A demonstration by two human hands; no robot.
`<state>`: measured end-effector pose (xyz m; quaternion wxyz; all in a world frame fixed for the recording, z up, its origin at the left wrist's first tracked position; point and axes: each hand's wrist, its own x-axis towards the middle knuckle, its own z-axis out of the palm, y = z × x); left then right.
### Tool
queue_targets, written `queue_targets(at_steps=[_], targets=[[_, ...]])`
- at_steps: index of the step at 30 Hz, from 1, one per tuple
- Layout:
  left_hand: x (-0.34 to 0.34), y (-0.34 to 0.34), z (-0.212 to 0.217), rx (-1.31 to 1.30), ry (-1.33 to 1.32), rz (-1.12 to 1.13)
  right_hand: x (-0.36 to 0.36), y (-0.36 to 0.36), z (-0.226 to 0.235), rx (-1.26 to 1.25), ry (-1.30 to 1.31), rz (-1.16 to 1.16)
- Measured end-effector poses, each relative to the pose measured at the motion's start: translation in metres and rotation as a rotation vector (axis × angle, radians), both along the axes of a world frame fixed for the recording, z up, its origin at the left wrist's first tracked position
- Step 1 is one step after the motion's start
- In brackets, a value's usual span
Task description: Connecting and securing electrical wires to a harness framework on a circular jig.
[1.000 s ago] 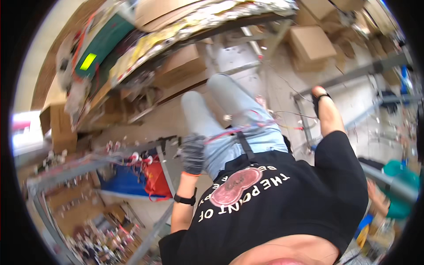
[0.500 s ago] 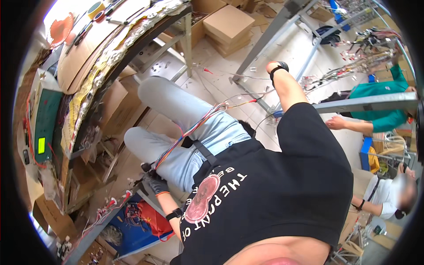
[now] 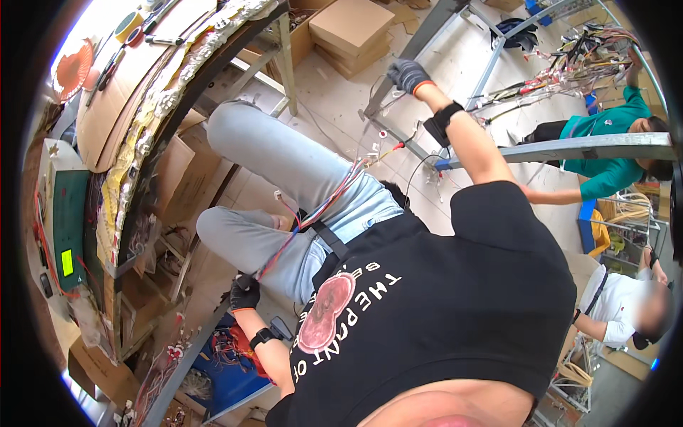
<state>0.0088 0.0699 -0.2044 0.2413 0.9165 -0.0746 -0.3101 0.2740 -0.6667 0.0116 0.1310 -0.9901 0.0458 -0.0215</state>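
A bundle of thin multicoloured wires (image 3: 335, 199) lies across the light blue jeans on my thighs. My left hand (image 3: 245, 291), in a dark glove, is closed on the bundle's near left end, beside my knee. The bundle's other end spreads past my right thigh, with small connectors and a red-tipped strand. My right hand (image 3: 410, 75), also gloved, is stretched out beside a grey metal post, apart from the bundle. Its fingers are curled together, and what they hold, if anything, cannot be made out.
A workbench (image 3: 167, 107) with cardboard and tape rolls stands at left, beside a green device (image 3: 67, 220). Stacked cardboard (image 3: 350, 28) lies ahead. Metal rails (image 3: 583, 148) cross at right, where a person in green (image 3: 605, 124) handles wires. A blue bin (image 3: 231, 388) sits lower left.
My right hand has swung forward and left, showing its glove. My left hand has shifted slightly down, and the wire bundle has slackened and sunk across my lap. The view has shifted a little.
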Motion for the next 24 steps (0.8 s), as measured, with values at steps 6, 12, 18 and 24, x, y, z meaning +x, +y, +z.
queue_targets(at_steps=[6,12,18,24], targets=[[-0.003,-0.028,0.07,-0.22,-0.126,0.262,-0.101,0.128,0.024,0.067,-0.014,0.317],[-0.014,0.01,0.083,0.37,-0.113,-0.341,-0.158,0.185,0.033,0.711,0.251,0.334],[0.021,-0.047,0.109,0.373,-0.032,-0.217,-0.201,0.143,0.037,0.516,0.25,0.3],[0.038,-0.079,0.161,0.234,-0.144,0.161,-0.178,0.134,0.019,0.437,0.084,0.362]])
